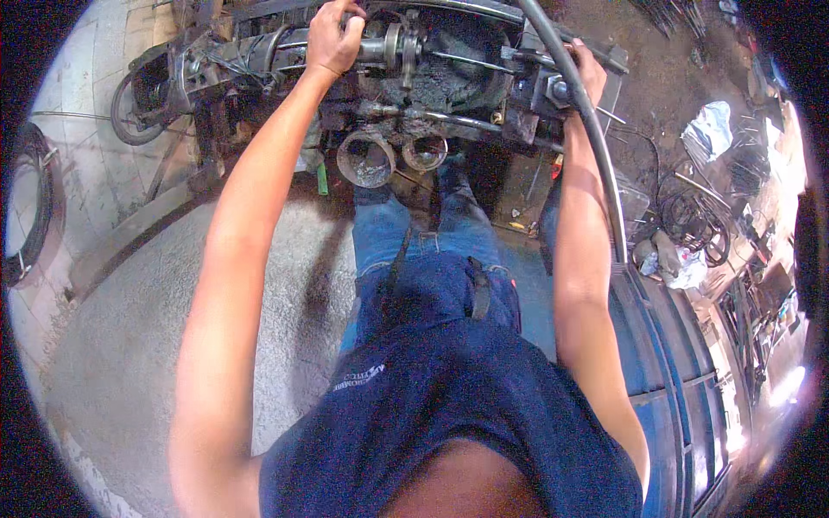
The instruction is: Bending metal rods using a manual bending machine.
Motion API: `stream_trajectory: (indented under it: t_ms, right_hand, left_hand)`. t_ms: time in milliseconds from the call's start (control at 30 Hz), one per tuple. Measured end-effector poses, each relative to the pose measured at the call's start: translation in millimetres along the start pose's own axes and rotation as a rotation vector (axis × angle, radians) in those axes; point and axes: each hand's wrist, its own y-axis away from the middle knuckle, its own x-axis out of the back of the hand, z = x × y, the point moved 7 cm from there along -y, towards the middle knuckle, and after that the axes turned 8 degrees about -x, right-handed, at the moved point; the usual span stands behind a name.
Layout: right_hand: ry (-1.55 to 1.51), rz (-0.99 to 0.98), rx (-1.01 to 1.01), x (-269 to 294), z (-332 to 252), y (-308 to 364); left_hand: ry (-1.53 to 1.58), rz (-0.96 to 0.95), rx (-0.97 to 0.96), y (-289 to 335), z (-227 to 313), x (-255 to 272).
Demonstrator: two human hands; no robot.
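A greasy metal machine (414,52), with a round shaft and several thin rods, spans the top of the view. My left hand (335,39) is closed over the left part of the shaft, thumb up and fingers curled; whatever lies inside the fingers is hidden. At the machine's right end my right hand (587,73) lies along a dark metal block (540,112) with a large hex nut (557,90) on it. Its fingers are bent over the far edge. A thick black hose (574,78) crosses in front and covers part of that hand.
Two round metal cups (366,159) sit below the rods, the left one larger. At the left lie a black tyre-like ring (34,203) and tiled floor. On the right are coiled cables (695,224), white plastic bags (708,129), scattered metal scrap and a blue ribbed panel (665,380).
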Motion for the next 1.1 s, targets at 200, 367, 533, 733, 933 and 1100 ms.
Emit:
stream_trajectory:
  t_ms: [200,367,533,733,933,1100]
  right_hand:
    - [0.136,0.400,0.166,39,7,42]
    - [0.311,0.418,0.078,35,8,145]
    - [0.477,-0.197,-0.038,7,3,224]
    - [0.484,-0.029,0.571,2,-151,199]
    - [0.741,0.068,0.707,-20,-157,107]
    - [0.854,-0.107,0.660,-38,-137,99]
  left_hand:
    - [-0.368,0.213,-0.125,-1,31,6]
    - [-0.369,0.247,-0.130,10,49,14]
    - [-0.437,0.437,-0.157,92,97,23]
    - [-0.534,0.542,0.086,238,107,43]
    - [-0.335,0.316,0.480,310,30,25]
    - [-0.435,0.179,0.562,316,28,11]
